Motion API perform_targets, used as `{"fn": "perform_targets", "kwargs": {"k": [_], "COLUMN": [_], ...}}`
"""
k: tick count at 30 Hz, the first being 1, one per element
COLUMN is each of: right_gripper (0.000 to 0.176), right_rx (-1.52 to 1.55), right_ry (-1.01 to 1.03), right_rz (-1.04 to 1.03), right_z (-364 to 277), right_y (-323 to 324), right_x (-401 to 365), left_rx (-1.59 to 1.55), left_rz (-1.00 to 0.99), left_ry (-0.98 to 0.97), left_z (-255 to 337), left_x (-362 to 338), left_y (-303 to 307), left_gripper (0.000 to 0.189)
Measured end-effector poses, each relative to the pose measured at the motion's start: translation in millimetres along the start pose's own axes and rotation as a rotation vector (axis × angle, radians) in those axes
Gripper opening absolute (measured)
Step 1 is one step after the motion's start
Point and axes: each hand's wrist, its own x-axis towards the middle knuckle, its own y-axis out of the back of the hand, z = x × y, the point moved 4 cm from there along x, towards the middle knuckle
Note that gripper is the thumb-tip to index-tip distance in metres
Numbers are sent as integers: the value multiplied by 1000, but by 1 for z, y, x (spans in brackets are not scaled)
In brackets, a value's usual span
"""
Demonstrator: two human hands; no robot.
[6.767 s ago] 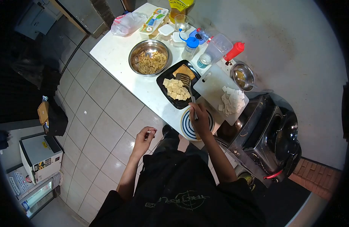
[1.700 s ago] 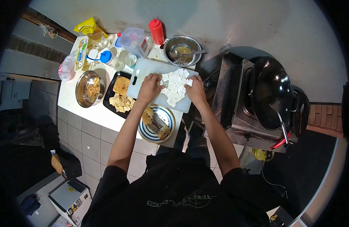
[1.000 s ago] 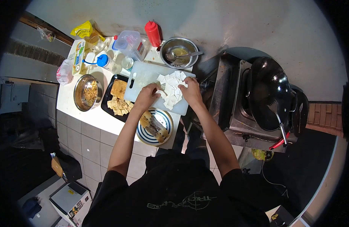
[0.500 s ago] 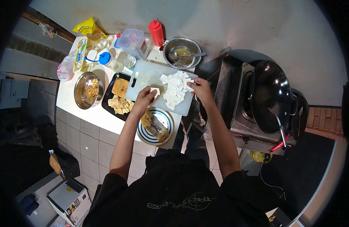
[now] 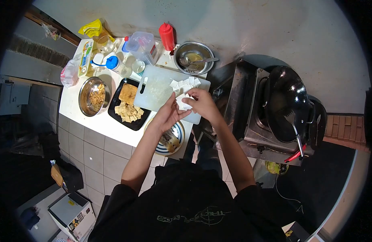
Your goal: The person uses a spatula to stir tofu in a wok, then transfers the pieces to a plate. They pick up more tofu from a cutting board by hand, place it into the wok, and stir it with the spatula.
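Thin white square pieces (image 5: 187, 83) lie loosely heaped on the right part of the white cutting board (image 5: 154, 86). My left hand (image 5: 169, 115) is palm up at the board's near edge, its fingers stretched out and slightly cupped beside a bunch of these pieces. From the other side, my right hand (image 5: 204, 105) curls its fingers round the bunch, thumb pressed on top. Whether some pieces rest on my left palm is partly hidden. Below my left hand, a blue-ringed plate (image 5: 180, 133) carries a brownish, dark-streaked food, part covered by the hand and wrist.
A black tray (image 5: 134, 125) with tan cubes and a slab, and a steel bowl (image 5: 81, 99) of brown strips, stand left. Behind are a steel bowl with a ladle (image 5: 186, 61), a red squeeze bottle (image 5: 167, 37) and a plastic tub (image 5: 140, 47). A black wok (image 5: 283, 109) sits right.
My hands have come together over the near part of the board. My left hand moved right and turned palm up; my right hand drew nearer with a bunch of white pieces, and the heap shrank.
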Motion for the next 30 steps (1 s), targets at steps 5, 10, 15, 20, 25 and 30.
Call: {"fn": "perform_targets", "kwargs": {"k": [5, 10, 15, 20, 25, 30], "right_gripper": [25, 24, 23, 22, 15, 12], "right_rx": [-368, -351, -319, -163, -179, -162], "right_ry": [323, 296, 336, 226, 265, 273], "right_rz": [119, 58, 39, 38, 84, 93], "right_z": [-17, -20, -19, -28, -19, -21], "right_y": [-6, -7, -6, -4, 1, 10], "right_x": [-8, -8, -10, -20, -21, -24], "left_rx": [-135, -116, -66, -44, -37, -34], "left_rz": [-44, 11, -3, -11, -60, -48], "left_ry": [30, 10, -52, -41, -17, -49], "left_z": [-15, -10, -7, -1, 1, 1], "left_x": [12, 3, -4, -13, -11, -17], "left_y": [20, 17, 21, 13, 9, -2], "left_gripper": [49, 36, 34, 35, 41, 34]}}
